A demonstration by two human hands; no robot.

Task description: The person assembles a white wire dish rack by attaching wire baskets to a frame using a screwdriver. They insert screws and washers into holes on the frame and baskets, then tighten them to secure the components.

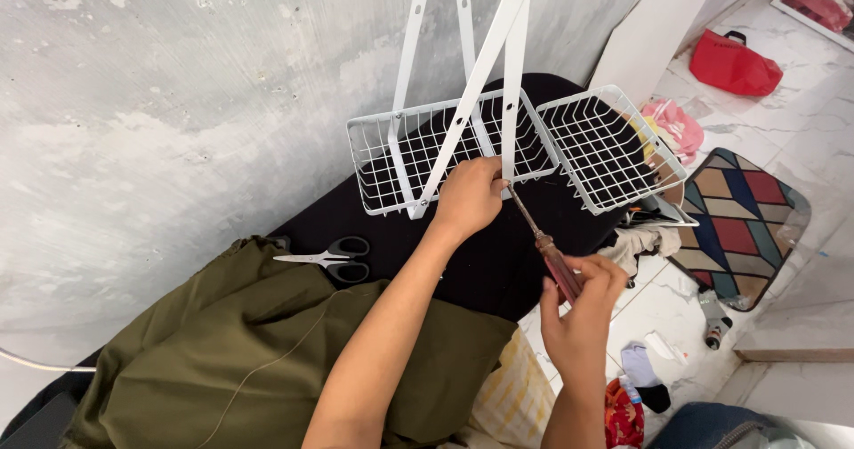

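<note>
Over a black cushion [480, 262], seen from the head camera, the left hand [469, 198] pinches a white metal strut [510, 102] of a wire basket rack [445, 151] while the right hand [583, 311] grips a red-handled screwdriver [547, 249], its tip touching the strut's lower end.

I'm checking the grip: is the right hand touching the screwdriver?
Touching. The head view shows the right hand wrapped around the screwdriver at its reddish handle, with no gap between fingers and handle.

Scissors [331, 258] left of hands; wire baskets [445, 151] behind; rug [743, 222] right.
</note>
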